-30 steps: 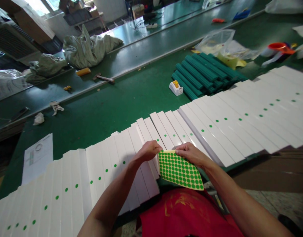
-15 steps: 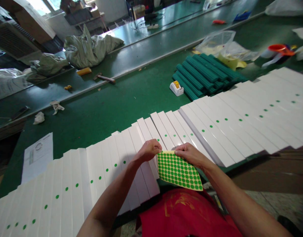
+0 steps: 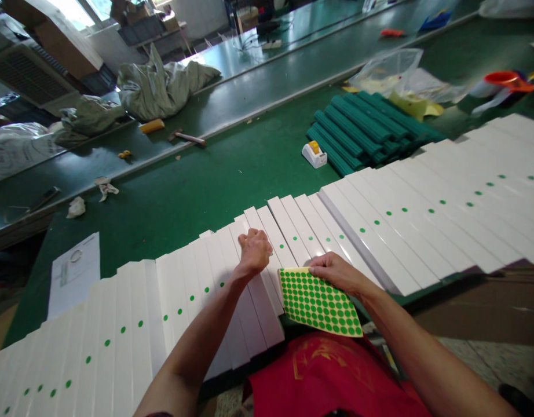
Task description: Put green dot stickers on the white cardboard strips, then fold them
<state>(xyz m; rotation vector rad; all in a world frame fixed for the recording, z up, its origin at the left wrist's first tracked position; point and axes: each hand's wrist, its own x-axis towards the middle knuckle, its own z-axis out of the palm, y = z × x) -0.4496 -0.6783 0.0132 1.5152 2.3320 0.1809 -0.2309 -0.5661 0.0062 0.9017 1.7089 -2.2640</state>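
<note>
My right hand (image 3: 334,271) pinches the top edge of a sheet of green round stickers (image 3: 321,304), which hangs in front of my red apron (image 3: 323,370). To its left, my left hand (image 3: 255,253) is closed with its fingertips low over a long white box (image 3: 267,292). A small green round sticker (image 3: 271,252) shows at the edge of its thumb. Long white boxes (image 3: 392,249) lie side by side in a slanting row, most bearing one green dot each. Part of the box surface under my left hand is hidden.
Beyond the row lie a tape dispenser (image 3: 314,154), a stack of dark green ribbed pieces (image 3: 366,130) and a clear plastic bag (image 3: 391,69). A printed paper (image 3: 75,275) lies at the left. Farther off are a hammer (image 3: 189,138) and a large grey-green sack (image 3: 163,87).
My left hand has left the top corner of the sticker sheet and moved left and up over a white box. The right hand keeps hold of the sheet.
</note>
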